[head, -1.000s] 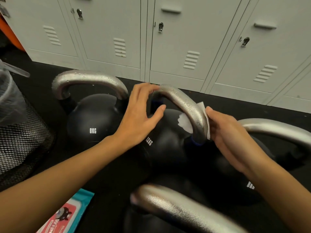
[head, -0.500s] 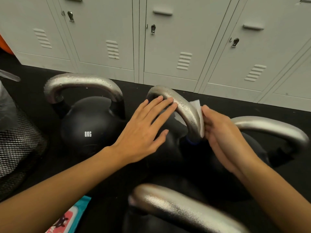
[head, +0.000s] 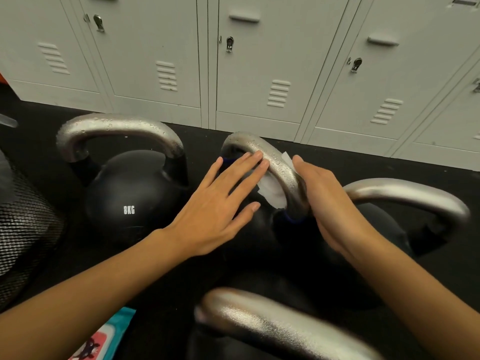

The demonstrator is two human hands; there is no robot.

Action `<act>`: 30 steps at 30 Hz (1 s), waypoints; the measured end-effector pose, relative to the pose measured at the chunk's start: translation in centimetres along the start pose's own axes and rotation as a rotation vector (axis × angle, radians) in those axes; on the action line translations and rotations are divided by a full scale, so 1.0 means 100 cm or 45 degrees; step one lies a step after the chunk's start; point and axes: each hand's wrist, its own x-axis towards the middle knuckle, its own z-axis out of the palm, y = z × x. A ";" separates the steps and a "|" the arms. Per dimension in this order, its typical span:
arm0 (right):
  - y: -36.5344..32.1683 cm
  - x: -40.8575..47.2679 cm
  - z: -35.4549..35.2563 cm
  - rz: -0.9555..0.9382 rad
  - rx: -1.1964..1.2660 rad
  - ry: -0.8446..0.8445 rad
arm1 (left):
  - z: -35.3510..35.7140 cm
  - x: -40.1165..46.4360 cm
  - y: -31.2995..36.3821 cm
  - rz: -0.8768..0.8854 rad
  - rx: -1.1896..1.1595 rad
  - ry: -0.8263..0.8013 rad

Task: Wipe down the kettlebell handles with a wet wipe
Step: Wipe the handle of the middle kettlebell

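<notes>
Several black kettlebells with silver handles stand on the dark floor. My left hand [head: 215,203] lies flat with straight fingers, the fingertips touching the wet middle handle [head: 275,162]. A white wet wipe [head: 272,189] is wrapped under that handle, with a corner sticking up behind it. My right hand [head: 330,201] holds the wipe against the handle's right side; its fingers are hidden behind the handle. The 8KG kettlebell [head: 130,198] sits at the left, its handle [head: 117,126] beaded with droplets. Another handle [head: 405,193] is at the right, and one [head: 272,323] is blurred nearest me.
Grey lockers [head: 259,61] line the wall behind the kettlebells. A black mesh bin [head: 23,229] stands at the left edge. A teal and pink wipes pack [head: 104,339] lies on the floor under my left forearm.
My left hand let go of the middle handle's left end, flattened out and slid its fingertips along the handle. My right hand has kept the wipe on the handle's right side.
</notes>
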 end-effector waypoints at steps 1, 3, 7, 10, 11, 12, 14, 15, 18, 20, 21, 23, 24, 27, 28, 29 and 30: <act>0.005 -0.003 0.000 -0.004 0.021 -0.015 | 0.000 0.000 0.000 -0.002 -0.012 0.000; 0.020 -0.009 -0.001 0.030 0.124 -0.066 | 0.000 0.000 0.000 -0.001 -0.040 -0.003; 0.031 -0.014 -0.005 0.016 0.087 -0.099 | -0.002 0.000 0.000 -0.004 -0.092 -0.024; 0.015 -0.013 -0.002 -0.109 -0.044 -0.030 | -0.003 0.000 -0.003 0.016 -0.076 -0.047; 0.010 -0.013 0.001 -0.183 -0.091 -0.020 | -0.003 0.000 -0.004 0.021 -0.067 -0.054; 0.007 -0.013 0.003 -0.260 -0.149 -0.016 | -0.003 0.000 -0.004 0.027 -0.058 -0.059; 0.004 -0.015 0.008 -0.400 -0.306 -0.012 | -0.004 0.000 -0.004 0.039 -0.045 -0.058; 0.004 -0.017 0.009 -0.462 -0.374 -0.017 | -0.004 0.000 -0.004 0.040 -0.045 -0.057; 0.017 -0.026 0.006 -0.659 -0.517 -0.025 | -0.005 0.001 -0.004 0.028 -0.073 -0.055; 0.028 -0.031 -0.001 -0.805 -0.585 0.028 | -0.007 0.001 -0.003 0.035 -0.101 -0.016; 0.034 -0.033 -0.004 -0.863 -0.592 0.072 | -0.009 0.000 -0.003 0.036 -0.120 0.016; 0.043 -0.036 -0.010 -0.940 -0.579 0.171 | -0.011 -0.001 -0.002 0.029 -0.158 0.088; 0.047 -0.038 -0.012 -0.957 -0.560 0.218 | -0.012 -0.003 -0.001 0.026 -0.170 0.118; 0.054 -0.041 -0.014 -0.891 -0.459 0.313 | -0.010 -0.010 -0.001 0.026 -0.166 0.163; 0.054 -0.041 -0.013 -0.853 -0.437 0.324 | -0.008 -0.013 -0.002 0.030 -0.154 0.155; 0.051 -0.040 -0.011 -0.816 -0.426 0.327 | -0.005 -0.016 -0.003 0.036 -0.139 0.132; 0.046 -0.039 -0.009 -0.775 -0.409 0.324 | -0.002 -0.019 -0.004 0.042 -0.121 0.095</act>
